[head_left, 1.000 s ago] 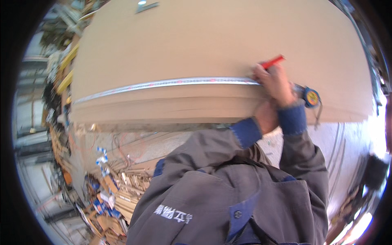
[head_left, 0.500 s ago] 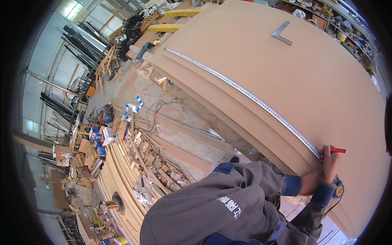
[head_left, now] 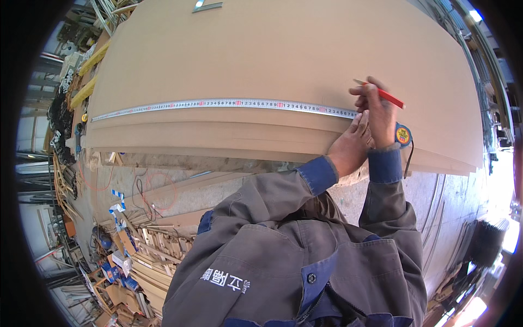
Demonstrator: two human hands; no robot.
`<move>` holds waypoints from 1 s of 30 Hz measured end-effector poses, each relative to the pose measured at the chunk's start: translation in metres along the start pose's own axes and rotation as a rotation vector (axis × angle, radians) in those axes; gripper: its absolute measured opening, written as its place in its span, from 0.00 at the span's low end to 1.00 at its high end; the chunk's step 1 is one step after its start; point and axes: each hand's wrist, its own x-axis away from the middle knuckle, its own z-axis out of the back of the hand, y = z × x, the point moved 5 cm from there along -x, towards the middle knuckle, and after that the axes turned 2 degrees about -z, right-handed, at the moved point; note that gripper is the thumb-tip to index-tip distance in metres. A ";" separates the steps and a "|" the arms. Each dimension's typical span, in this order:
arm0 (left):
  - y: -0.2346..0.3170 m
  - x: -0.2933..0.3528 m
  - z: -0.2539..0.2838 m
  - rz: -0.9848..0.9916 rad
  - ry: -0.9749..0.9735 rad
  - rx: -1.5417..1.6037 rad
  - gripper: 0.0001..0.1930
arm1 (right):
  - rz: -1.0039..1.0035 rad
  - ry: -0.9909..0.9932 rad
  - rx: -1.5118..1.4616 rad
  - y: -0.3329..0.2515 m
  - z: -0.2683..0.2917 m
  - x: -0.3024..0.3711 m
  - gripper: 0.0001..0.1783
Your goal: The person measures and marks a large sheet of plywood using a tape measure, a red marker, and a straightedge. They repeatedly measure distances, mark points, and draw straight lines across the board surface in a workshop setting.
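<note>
A tape measure's blade (head_left: 239,103) runs along the near side of the top brown board (head_left: 261,49), with its blue and yellow case (head_left: 403,135) at the right by my wrist. My left hand (head_left: 350,146) presses its fingers together onto the blade near the case end; its thumb is partly hidden. Crossing just over it, my right hand (head_left: 382,111) grips a red carpenter's pencil (head_left: 389,99) between thumb and fingers. The pencil slants, its sharpened end pointing up and left, above the board's surface.
A metal square (head_left: 207,7) lies at the board's far edge. More boards (head_left: 218,133) are stacked beneath, their edges stepped toward me. Behind the stack's near edge are a hose (head_left: 163,191) on the floor, timber strips (head_left: 155,267) and boxes (head_left: 111,272) at lower left.
My view has swung right, so the tape now lies nearly level. My right hand has lifted and turned the pencil, and my left hand now shows beside it on the blade.
</note>
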 end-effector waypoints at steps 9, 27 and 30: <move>-0.001 0.000 0.009 0.061 0.100 0.070 0.29 | 0.194 0.305 0.418 -0.007 0.150 0.016 0.20; -0.003 0.004 0.016 0.058 0.047 0.089 0.44 | 0.286 -0.120 1.138 0.006 0.102 0.020 0.16; -0.003 0.004 0.016 0.064 0.065 0.090 0.43 | 0.308 -0.114 1.111 0.009 0.103 0.018 0.16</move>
